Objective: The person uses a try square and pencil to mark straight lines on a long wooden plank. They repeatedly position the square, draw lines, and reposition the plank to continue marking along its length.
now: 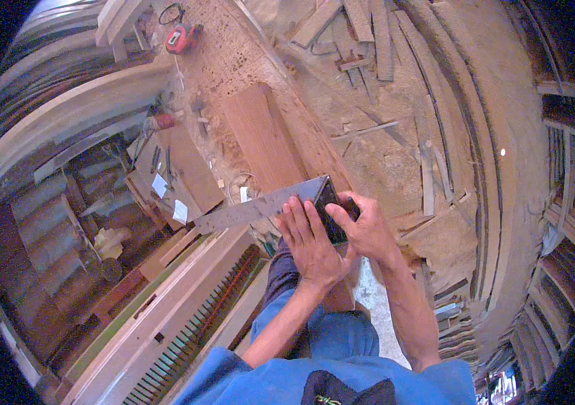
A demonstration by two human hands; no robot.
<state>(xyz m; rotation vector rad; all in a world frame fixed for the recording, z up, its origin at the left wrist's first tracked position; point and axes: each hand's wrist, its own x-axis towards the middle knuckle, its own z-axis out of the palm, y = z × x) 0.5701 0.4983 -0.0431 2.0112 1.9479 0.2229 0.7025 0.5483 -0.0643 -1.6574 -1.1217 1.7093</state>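
A try square with a wide metal blade (pixel 243 210) and a dark stock lies across the near end of a reddish-brown wooden board (pixel 257 131). My left hand (pixel 313 244) rests on the blade close to the stock, its fingers stretched out flat. On the other side, my right hand (pixel 371 233) is closed around the stock, thumb on top and fingers over the far edge. The board's near end is partly covered by the square and my hands. Beneath the board is a long wooden bench (pixel 304 111) sprinkled with sawdust.
A red tape measure (pixel 178 40) sits at the bench's far end. Wood offcuts (pixel 382 40) and long strips lie on the dusty floor to the right. At left stand a brown box-like surface (pixel 189 162) with papers and a long timber piece with a row of greenish teeth (pixel 179 344).
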